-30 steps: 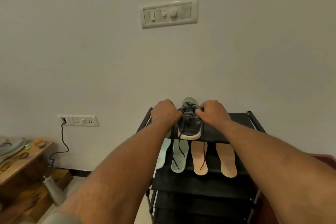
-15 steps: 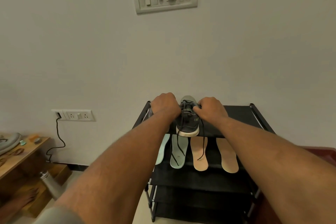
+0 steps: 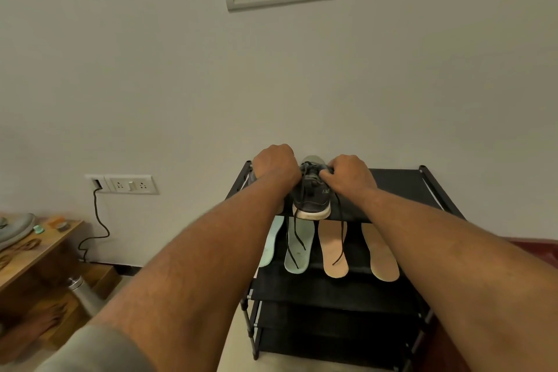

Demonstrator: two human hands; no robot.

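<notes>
Dark grey mesh makes up the upper of the shoe, which sits on the top shelf of the black shoe rack, heel and white sole rim toward the camera and flush with the shelf's front edge. It looks light and soft-sided: the fabric would probably cave under a squeeze, while the rubber sole and the heel cup are the stiff parts. For lifting or turning it, the heel counter or the collar round the opening should be the firm places to hold; the toe would likely dent. The laces are thin, limp cord, loose at the ends, and two tails hang over the shelf edge in front of the mint insole and the tan insole on the shelf below. They will slide through the eyelets with a steady pull but offer little to grip, so a pinch close to the eyelets is the better purchase. The right hand does just that, fingertips curled in and pinching the lacing over the tongue. The left hand is clenched at the shoe's left side with its back to the camera; whether it grips lace, upper or nothing, I cannot tell. With so little weight, the shoe may skid on the fabric shelf if the pull is uneven.
</notes>
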